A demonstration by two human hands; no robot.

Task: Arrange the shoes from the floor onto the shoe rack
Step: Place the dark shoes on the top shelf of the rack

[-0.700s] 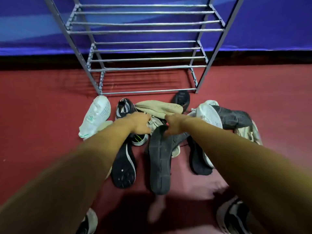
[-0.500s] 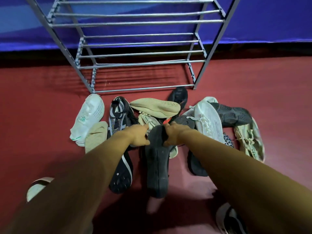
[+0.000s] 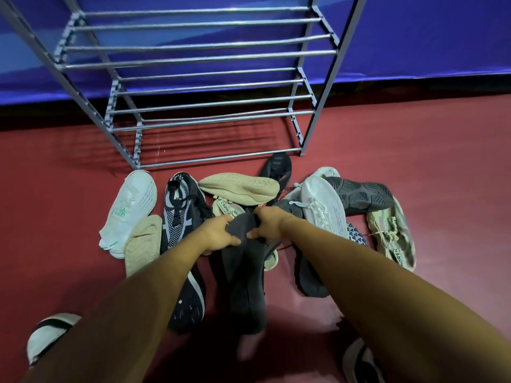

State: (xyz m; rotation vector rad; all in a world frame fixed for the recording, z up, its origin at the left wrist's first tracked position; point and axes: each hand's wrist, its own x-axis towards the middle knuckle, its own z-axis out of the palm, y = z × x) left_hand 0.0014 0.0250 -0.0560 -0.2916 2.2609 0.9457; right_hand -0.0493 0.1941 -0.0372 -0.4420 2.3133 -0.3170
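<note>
Hands shifted nearer on the dark shoe (image 3: 244,277); left hand (image 3: 218,236) and right hand (image 3: 269,225) each have a grip pinching its far end; shoe hangs just above the floor (image 3: 55,189); pickup step, I'd say; next move likely lifting it onto the shoe rack (image 3: 199,60) ahead.

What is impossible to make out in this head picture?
Head view only:
- Rack: its top is cut off by the upper edge.
- Dark shoe: its far end is covered by the left hand and right hand.
- Bottom-right shoe: cut off by the bottom edge, partly behind the right arm.
</note>
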